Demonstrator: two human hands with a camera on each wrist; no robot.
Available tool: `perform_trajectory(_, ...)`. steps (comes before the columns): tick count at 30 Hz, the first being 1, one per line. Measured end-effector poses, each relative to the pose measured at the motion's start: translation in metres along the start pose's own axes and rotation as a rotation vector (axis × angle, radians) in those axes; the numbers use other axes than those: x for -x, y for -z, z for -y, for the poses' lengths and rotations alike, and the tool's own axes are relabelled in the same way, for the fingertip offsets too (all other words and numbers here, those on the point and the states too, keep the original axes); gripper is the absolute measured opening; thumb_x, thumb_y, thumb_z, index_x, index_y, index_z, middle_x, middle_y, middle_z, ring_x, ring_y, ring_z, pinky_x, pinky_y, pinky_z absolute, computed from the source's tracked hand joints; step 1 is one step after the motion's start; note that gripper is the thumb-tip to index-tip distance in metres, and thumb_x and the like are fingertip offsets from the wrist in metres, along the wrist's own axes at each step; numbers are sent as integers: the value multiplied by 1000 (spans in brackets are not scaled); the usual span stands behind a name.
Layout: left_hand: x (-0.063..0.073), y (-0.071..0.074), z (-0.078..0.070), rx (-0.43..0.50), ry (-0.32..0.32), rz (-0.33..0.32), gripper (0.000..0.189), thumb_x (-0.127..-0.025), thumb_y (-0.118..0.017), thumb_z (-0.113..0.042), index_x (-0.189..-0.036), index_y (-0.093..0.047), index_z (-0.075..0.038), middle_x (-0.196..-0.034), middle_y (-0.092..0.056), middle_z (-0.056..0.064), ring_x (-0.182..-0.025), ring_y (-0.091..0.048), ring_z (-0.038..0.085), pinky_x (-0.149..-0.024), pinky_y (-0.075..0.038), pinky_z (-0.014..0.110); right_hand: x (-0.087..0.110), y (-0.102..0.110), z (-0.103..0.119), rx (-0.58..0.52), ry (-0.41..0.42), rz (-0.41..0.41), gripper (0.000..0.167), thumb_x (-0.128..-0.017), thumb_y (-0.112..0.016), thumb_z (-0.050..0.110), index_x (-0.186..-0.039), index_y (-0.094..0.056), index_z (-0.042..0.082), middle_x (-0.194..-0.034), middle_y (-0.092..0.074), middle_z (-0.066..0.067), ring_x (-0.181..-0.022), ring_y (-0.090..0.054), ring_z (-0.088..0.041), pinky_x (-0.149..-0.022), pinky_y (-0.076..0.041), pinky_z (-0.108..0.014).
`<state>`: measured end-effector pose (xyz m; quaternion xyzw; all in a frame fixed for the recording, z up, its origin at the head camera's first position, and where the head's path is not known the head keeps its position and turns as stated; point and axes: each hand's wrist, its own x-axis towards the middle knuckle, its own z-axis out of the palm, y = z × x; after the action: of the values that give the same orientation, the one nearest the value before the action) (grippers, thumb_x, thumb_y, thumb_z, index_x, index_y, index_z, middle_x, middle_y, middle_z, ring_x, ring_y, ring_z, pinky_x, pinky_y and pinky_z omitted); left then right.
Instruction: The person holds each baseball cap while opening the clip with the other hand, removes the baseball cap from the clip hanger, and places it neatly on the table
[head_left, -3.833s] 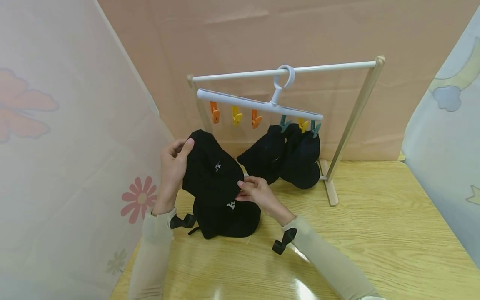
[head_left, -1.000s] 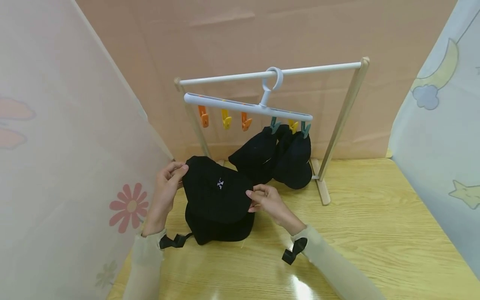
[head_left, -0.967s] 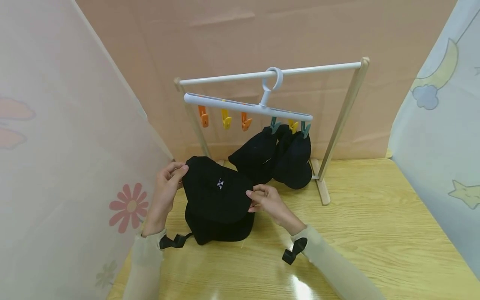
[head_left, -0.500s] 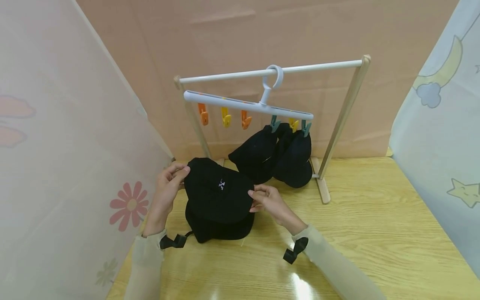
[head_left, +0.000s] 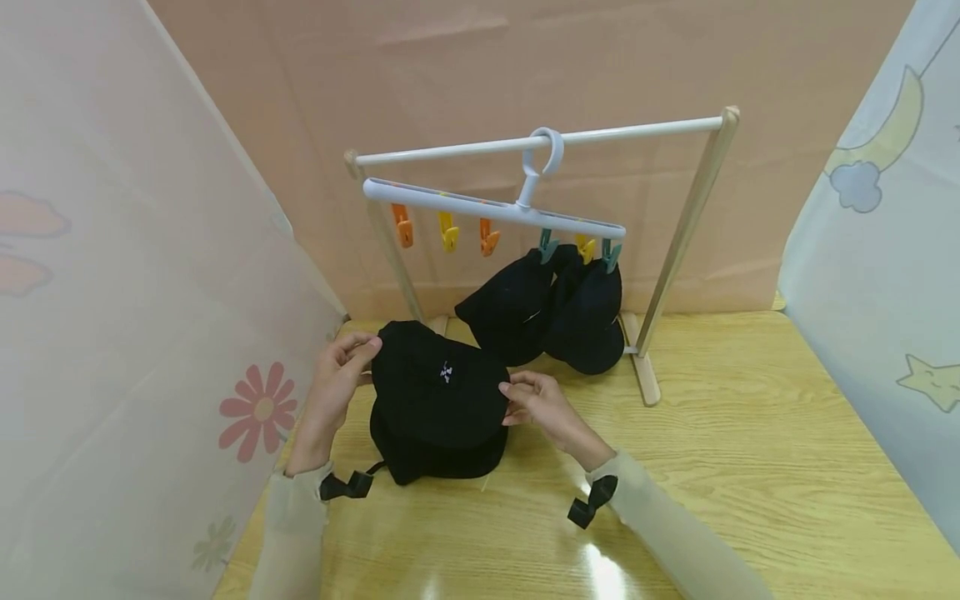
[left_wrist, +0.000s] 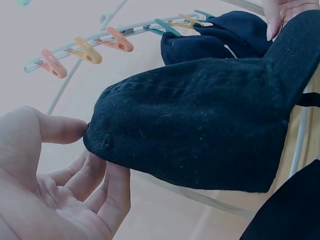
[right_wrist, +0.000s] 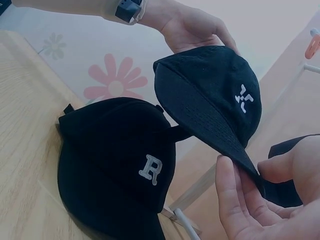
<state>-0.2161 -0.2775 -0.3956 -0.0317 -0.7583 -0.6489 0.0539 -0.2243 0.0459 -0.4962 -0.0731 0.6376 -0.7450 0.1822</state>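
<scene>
Both hands hold up a black cap (head_left: 441,408) with a small white emblem, front toward the head camera. My left hand (head_left: 335,379) pinches the top of its crown between thumb and fingers, as the left wrist view shows. At the other end, my right hand (head_left: 542,408) pinches the brim, thumb on one face and fingers on the other. Behind and below it, a second black cap (right_wrist: 112,165) with a white letter R sits on the table. In the head view the held cap hides most of that one.
A rack (head_left: 686,237) with wooden legs and a white bar stands at the back. From it hangs a pale hanger (head_left: 442,198); its green and yellow clips at the right grip black caps (head_left: 585,321). Orange and yellow clips (head_left: 448,233) dangle at its left. Printed cloth (head_left: 150,250) borders the left.
Since the earliest frame both hands have brought the cap lower and levelled it, so the lower cap's letter is now covered in the head view. Over the last second it sinks only slightly.
</scene>
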Motion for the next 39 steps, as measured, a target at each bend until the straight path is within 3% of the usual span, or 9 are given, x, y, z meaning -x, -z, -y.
perform_trajectory(13, 3, 1, 12, -10, 14, 36, 27, -111, -60, -21, -116, -66, 5, -86, -75, -11, -79, -73, 12, -74, -62, 29, 1, 1, -10, -5, -9, 2, 34, -108, -63, 15, -131, -56, -9, -90, -73, 1, -81, -69, -16, -77, -64, -31)
perform_trajectory(21, 6, 1, 18, -19, 25, 45, 27, -111, -60, -20, -117, -66, 6, -85, -76, -12, -80, -74, 11, -76, -63, 29, 0, 2, -16, 12, -22, -48, 31, -108, -64, 13, -129, -58, -8, -90, -72, 0, -79, -69, -16, -75, -64, -31)
perform_trajectory(39, 8, 1, 27, -45, 91, 45, 35, -110, -63, -24, -126, -65, 7, -91, -74, -11, -84, -74, 12, -79, -63, 27, 2, 3, -24, 15, -34, -58, 35, -107, -66, 14, -131, -55, -10, -90, -70, 0, -72, -68, -13, -73, -64, -29)
